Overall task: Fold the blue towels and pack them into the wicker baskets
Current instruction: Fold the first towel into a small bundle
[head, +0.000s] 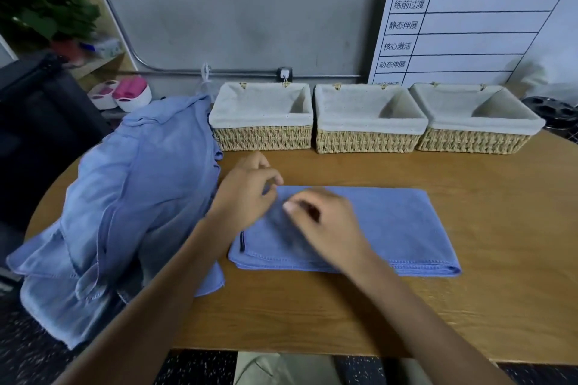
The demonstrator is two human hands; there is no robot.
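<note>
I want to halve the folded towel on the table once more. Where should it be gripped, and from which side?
Probably by the two corners of its left short end, from the left. The folded towel lies flat with its long side across the table, and both hands are already at that end; carrying it over to the right end would halve it.

A gym back room: training-plan wall chart (475, 9) above a wooden table (469, 306).
</note>
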